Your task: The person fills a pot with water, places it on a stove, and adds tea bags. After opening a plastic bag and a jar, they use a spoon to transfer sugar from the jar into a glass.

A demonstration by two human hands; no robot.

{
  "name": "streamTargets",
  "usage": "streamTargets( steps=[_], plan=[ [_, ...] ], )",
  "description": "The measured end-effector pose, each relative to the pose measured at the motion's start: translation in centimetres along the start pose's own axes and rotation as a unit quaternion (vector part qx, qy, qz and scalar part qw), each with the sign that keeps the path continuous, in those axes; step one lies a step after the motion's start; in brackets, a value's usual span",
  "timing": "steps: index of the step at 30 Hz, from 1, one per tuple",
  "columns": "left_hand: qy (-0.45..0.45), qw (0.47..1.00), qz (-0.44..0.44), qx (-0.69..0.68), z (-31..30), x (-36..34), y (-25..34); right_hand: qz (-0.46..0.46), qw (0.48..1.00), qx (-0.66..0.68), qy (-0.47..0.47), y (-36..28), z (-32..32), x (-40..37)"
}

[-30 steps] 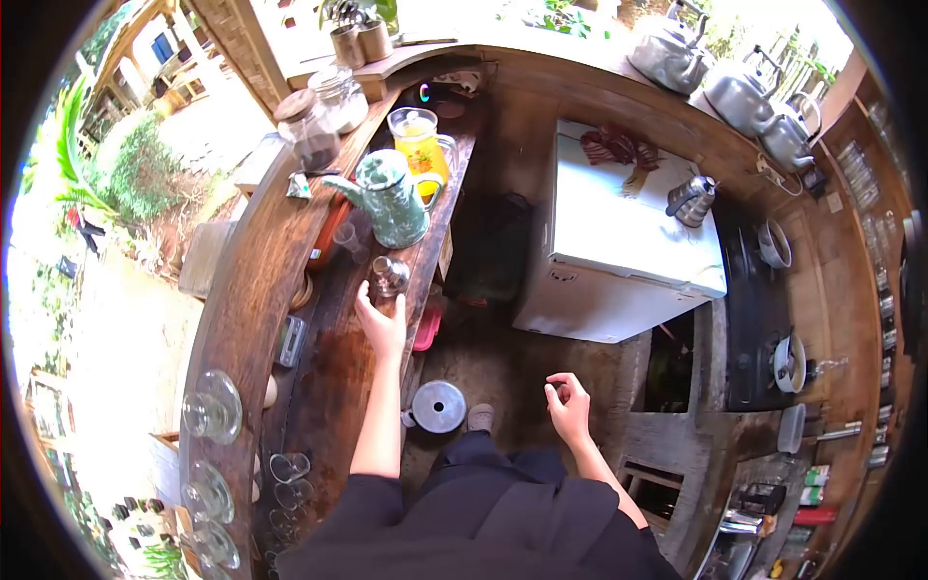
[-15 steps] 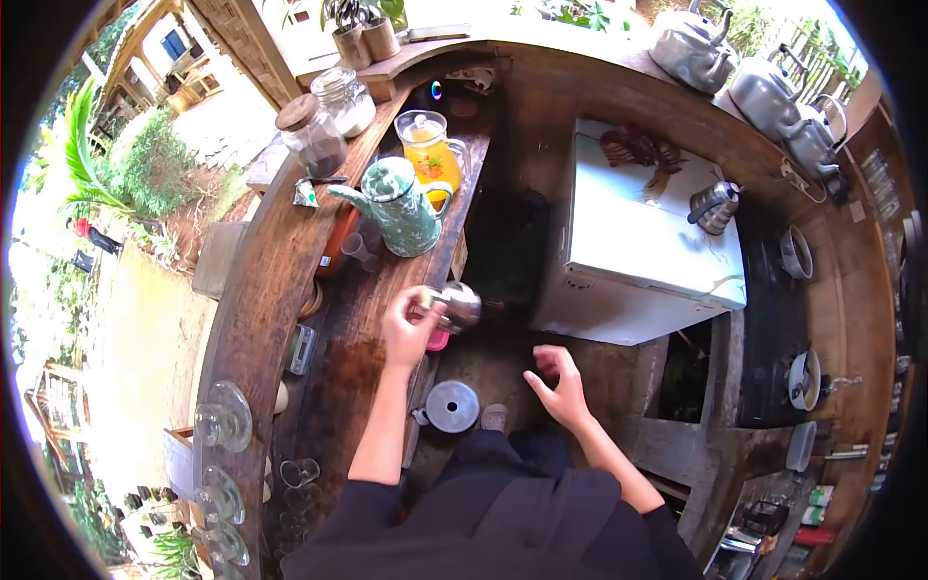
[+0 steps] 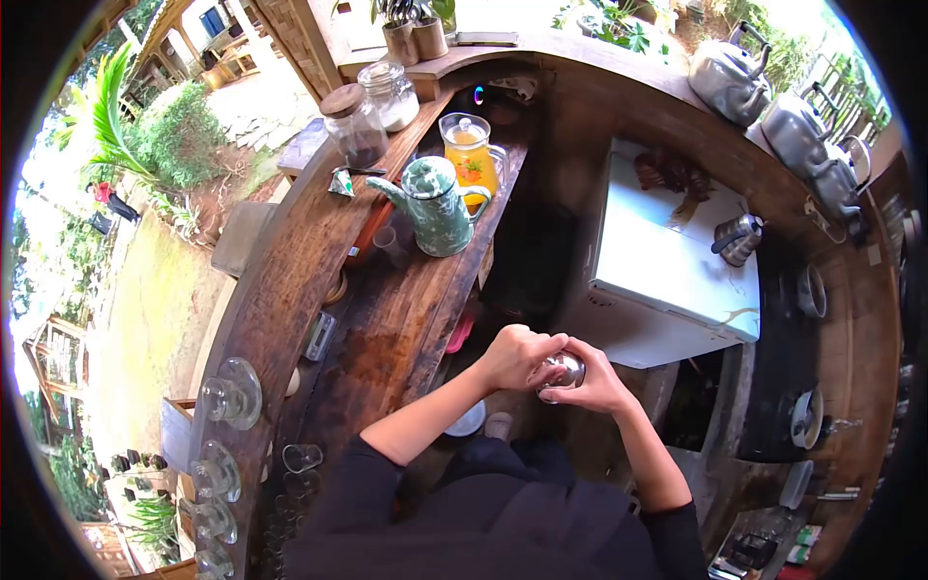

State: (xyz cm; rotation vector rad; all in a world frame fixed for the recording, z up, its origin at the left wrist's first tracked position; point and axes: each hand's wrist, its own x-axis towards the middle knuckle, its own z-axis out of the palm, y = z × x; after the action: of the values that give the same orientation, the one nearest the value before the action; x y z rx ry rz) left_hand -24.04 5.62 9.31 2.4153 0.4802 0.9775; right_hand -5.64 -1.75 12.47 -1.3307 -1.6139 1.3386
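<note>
Moved: metal jar [image 3: 566,369], off the bench [image 3: 387,329], now before the body, clamped between left hand [image 3: 517,356] and right hand [image 3: 597,389]; lid apparently being twisted; next calls for firm counter-grip.

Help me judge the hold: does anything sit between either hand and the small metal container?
Nothing visible does. The left hand closes over the small metal container, the right hand cups its other side, and both touch it directly.
</note>
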Motion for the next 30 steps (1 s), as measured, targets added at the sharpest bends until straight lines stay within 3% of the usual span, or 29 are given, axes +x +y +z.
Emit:
streamTargets(
  steps=[2,5,7,10,15,22,25,27,30],
  plan=[
    [-0.08,0.997,0.003,0.011,0.0,0.7,-0.4,-0.037,0.997,-0.061,0.02,-0.1,0.0,-0.3],
    [-0.066,0.996,-0.066,0.011,0.8,1.5,0.0,-0.078,0.985,-0.142,0.049,0.0,0.2,-0.9],
    [-0.068,0.995,-0.077,0.015,1.1,1.9,0.5,-0.025,0.995,-0.079,0.064,1.2,0.1,-0.9],
    [-0.046,0.995,-0.094,0.002,2.1,1.8,0.2,-0.026,0.983,-0.155,0.094,2.5,0.2,-0.8],
    [-0.03,0.987,-0.156,0.034,3.4,2.8,-0.8,-0.025,0.985,-0.122,0.117,3.7,0.1,0.7],
    [-0.005,0.963,-0.254,0.089,5.2,2.6,-2.8,0.012,0.973,-0.177,0.149,5.7,1.0,2.6],
    [0.0,0.948,-0.297,0.11,6.7,2.1,-3.7,-0.028,0.94,-0.279,0.194,7.2,1.7,2.8],
    [0.011,0.935,-0.331,0.126,7.1,2.3,-3.5,0.015,0.942,-0.278,0.189,7.4,1.6,2.7],
    [-0.037,0.985,-0.156,0.056,5.6,1.5,-2.8,0.062,0.983,-0.165,0.061,6.9,-1.2,1.6]
  ],
)
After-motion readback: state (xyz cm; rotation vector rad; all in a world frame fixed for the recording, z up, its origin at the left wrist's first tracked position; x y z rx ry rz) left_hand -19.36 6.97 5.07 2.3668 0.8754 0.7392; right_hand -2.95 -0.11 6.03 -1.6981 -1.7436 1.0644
